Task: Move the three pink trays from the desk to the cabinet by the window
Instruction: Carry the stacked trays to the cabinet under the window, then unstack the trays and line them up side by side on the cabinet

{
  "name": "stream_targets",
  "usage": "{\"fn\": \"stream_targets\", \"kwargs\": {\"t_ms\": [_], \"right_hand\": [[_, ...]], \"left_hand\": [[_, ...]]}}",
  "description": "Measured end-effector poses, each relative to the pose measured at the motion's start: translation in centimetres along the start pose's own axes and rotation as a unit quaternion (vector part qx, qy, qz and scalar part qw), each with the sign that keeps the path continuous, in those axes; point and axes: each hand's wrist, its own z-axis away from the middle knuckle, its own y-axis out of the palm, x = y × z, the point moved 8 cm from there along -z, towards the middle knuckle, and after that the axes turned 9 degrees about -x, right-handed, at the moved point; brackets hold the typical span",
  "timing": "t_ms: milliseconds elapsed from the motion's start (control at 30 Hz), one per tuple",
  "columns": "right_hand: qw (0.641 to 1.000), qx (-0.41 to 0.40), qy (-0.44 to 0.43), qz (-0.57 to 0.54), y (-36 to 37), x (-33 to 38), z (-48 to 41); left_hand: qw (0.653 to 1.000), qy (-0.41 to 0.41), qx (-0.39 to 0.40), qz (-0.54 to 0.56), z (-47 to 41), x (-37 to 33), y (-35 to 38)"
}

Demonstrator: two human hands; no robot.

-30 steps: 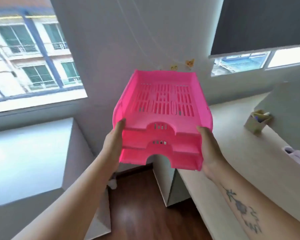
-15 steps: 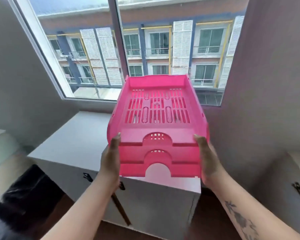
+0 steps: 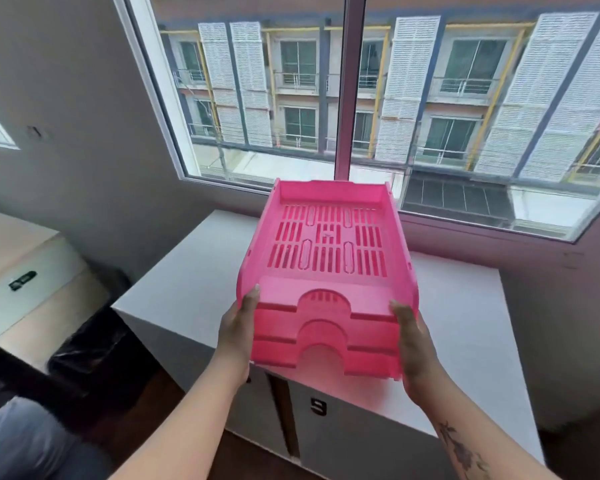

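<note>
A nested stack of three pink slotted trays (image 3: 329, 271) hangs in the middle of the head view, just above the white cabinet (image 3: 194, 289) under the window. My left hand (image 3: 238, 336) grips the stack's left front corner, thumb on the top rim. My right hand (image 3: 413, 344) grips the right front corner the same way. The stack tilts up slightly at its far end, and its front edge is over the cabinet's near edge. Whether its underside touches the cabinet top is hidden.
A large window (image 3: 340, 98) rises behind the cabinet, with a grey wall (image 3: 66, 98) to its left. A black bin (image 3: 84, 348) stands on the floor beside the cabinet's left side. A light desk (image 3: 14, 258) lies at far left. The cabinet doors have dark handles (image 3: 317, 407).
My view has swung from the desk corner to face the window cabinet. The stack, still held in both hands, has come lower and closer to the cabinet top.
</note>
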Motion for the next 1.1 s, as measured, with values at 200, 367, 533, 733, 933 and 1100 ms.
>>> {"fn": "stream_targets", "kwargs": {"t_ms": [200, 367, 533, 733, 933, 1100], "right_hand": [[0.992, 0.027, -0.056, 0.112, 0.5, 1.7, -0.2], [0.977, 0.002, -0.102, 0.188, 0.8, 6.7, -2.5], [0.951, -0.038, -0.171, 0.255, 1.7, 9.8, -1.6], [0.938, -0.05, -0.243, 0.243, 6.7, 10.9, 1.0], [0.946, -0.007, -0.245, 0.213, 18.4, 7.5, 2.9], [0.948, -0.022, -0.23, 0.219, 27.6, 3.8, 2.4]], "left_hand": [[0.998, 0.037, -0.011, -0.04, -0.2, -0.4, -0.8], [0.988, 0.106, -0.024, -0.113, -0.9, -5.5, -1.0], [0.974, 0.157, -0.065, -0.149, -0.6, -8.5, -1.2], [0.961, 0.207, -0.107, -0.149, -1.7, -9.7, -6.4], [0.946, 0.199, -0.186, -0.176, -7.2, -10.8, -17.9], [0.95, 0.167, -0.181, -0.189, -13.4, -10.1, -25.4]]}}
